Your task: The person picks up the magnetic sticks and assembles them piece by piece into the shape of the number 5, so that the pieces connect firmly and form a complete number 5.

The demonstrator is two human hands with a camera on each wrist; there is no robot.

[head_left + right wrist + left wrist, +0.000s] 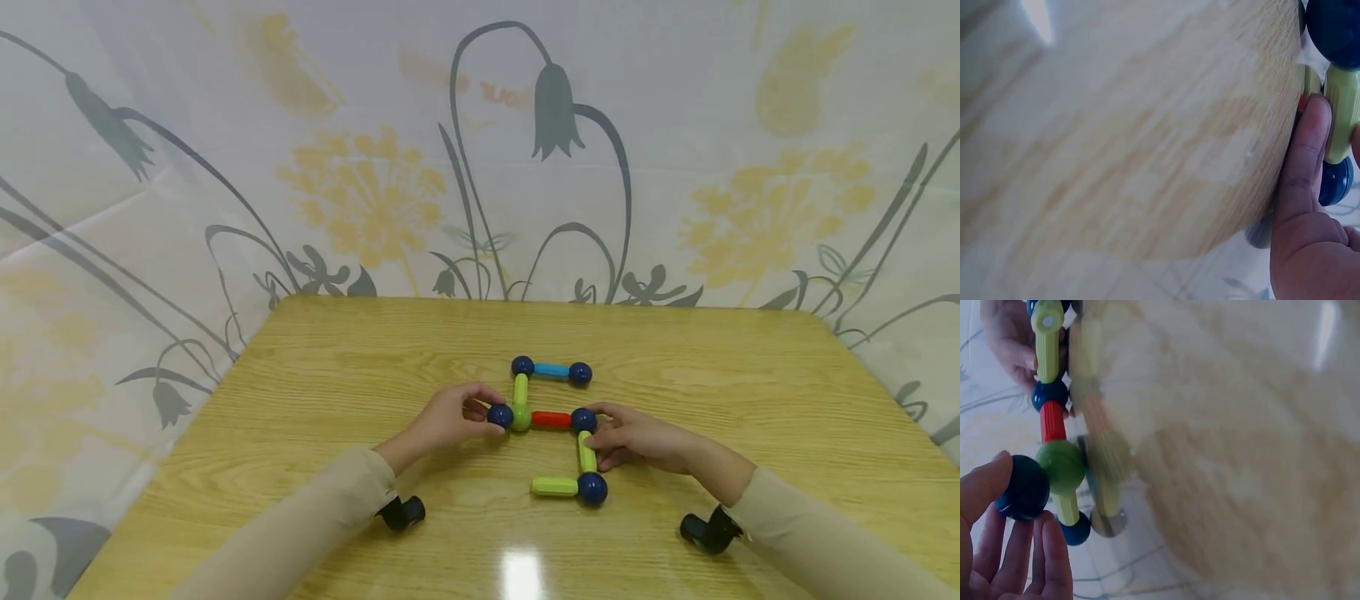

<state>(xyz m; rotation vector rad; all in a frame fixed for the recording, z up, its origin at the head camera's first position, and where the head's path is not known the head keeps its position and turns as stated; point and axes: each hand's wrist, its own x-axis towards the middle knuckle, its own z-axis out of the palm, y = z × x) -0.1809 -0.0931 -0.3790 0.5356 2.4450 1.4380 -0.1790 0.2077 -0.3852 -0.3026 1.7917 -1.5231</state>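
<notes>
My left hand [453, 418] pinches a dark blue ball [1022, 487] between thumb and fingers, right against a green ball [521, 418]. From the green ball a red rod [551, 420] runs right to another blue ball [583, 420], and a yellow-green rod [521, 389] runs away from me. My right hand [647, 438] grips the yellow-green rod [1340, 115] below that right-hand blue ball, with one fingertip at the ball. That rod ends in a near blue ball [592, 489], from which another yellow-green rod [554, 487] points left.
At the far end of the shape, a light blue rod [552, 371] joins two blue balls. The pieces lie on a wood-grain table [375, 342]. A flower-patterned cloth [480, 208] hangs behind it. Black devices [402, 513] are strapped at both wrists.
</notes>
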